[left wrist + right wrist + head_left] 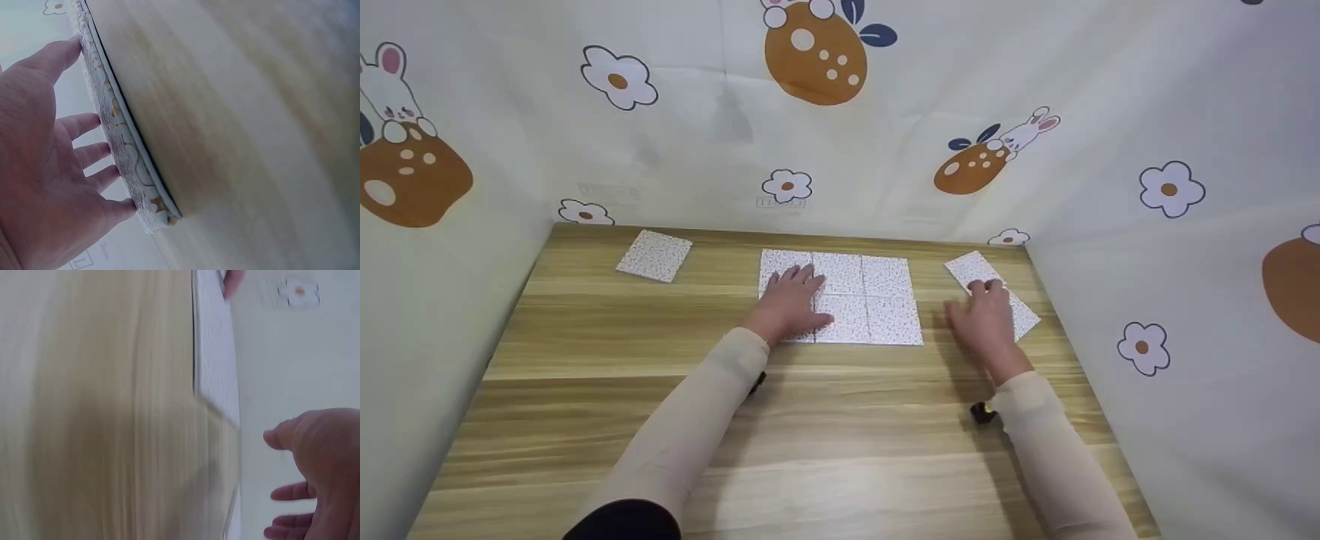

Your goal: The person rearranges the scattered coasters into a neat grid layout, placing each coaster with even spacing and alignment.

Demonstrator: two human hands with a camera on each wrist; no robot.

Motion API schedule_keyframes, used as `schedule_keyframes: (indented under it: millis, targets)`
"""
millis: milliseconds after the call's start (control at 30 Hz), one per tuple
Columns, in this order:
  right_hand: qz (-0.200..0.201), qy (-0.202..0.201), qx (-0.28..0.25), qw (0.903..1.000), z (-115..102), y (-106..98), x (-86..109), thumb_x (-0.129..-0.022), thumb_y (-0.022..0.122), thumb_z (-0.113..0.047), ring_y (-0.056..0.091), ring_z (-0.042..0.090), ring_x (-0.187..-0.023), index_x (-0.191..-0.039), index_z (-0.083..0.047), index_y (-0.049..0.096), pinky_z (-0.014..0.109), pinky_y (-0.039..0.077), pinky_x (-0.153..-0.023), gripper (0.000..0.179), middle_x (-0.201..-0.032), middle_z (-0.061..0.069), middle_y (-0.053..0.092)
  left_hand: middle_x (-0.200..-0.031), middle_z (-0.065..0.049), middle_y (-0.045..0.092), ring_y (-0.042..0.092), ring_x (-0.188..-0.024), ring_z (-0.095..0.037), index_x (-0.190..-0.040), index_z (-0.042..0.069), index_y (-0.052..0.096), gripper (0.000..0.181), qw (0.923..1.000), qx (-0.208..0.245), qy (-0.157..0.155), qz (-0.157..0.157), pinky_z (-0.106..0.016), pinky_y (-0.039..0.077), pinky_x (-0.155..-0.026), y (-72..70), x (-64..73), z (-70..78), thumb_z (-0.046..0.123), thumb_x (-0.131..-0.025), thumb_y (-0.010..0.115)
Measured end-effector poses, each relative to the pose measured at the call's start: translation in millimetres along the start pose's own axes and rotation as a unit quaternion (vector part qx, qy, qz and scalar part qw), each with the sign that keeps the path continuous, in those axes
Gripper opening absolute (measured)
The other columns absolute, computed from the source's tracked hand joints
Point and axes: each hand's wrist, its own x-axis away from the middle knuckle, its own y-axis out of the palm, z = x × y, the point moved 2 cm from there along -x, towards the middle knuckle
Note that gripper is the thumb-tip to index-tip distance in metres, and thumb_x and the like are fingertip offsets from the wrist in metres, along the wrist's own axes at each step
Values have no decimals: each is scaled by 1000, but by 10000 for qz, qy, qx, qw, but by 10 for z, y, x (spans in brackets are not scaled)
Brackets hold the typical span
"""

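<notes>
A white speckled panel (840, 319), marked by seams into two rows of three squares, lies flat on the wooden table. My left hand (789, 304) rests on its left part with spread fingers; in the left wrist view the fingertips (115, 171) touch the top surface, and the panel's edge (132, 152) has a gold pattern. At the right, my right hand (984, 319) is over a slanted speckled strip (1024, 315) and partly covers it. In the right wrist view the right hand (323, 467) holds nothing, its thumb and fingers apart.
One speckled square (655, 256) lies tilted at the back left of the table (840, 442). Cloth walls (682, 142) with rabbit and flower prints enclose the table's back and both sides. A small black device (982, 412) is at the right wrist.
</notes>
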Motion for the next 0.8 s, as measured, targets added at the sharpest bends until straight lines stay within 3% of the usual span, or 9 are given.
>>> schedule_keyframes:
  millis: [200,367,567,800]
  targets:
    - [-107,-4,250,9996,635,-232,-107,-102,77,-40,44,56,-138,-146,9,56,70,42,-115,69,-150,36,45,-182,-19,23,18,-167,-45,-173,10,37,90,10000,-28,-25,-78,-69,13,-134,19,-28,-15,58,-102,67]
    - [-462,131,313,9984,989,-308,-132,-100,78,-48,41,59,-142,-155,8,50,73,39,-117,84,-156,40,39,-181,-20,23,19,-167,-46,-173,10,37,91,10000,-15,-11,-66,-69,14,-134,14,-12,-30,58,-102,67]
    - [-943,217,137,9952,1243,-309,-146,-99,76,-59,35,59,-148,-163,5,44,74,34,-122,95,-162,40,34,-181,-20,24,20,-166,-46,-172,10,39,91,10000,4,32,-8,-70,15,-133,-2,9,-17,58,-101,68]
    - [-1123,-77,14,9936,1299,-229,-160,-99,77,-61,34,59,-150,-164,4,43,75,31,-123,98,-163,39,35,-181,-20,24,20,-166,-47,-172,10,39,90,10000,21,8,-7,-70,13,-133,0,2,-5,58,-101,68]
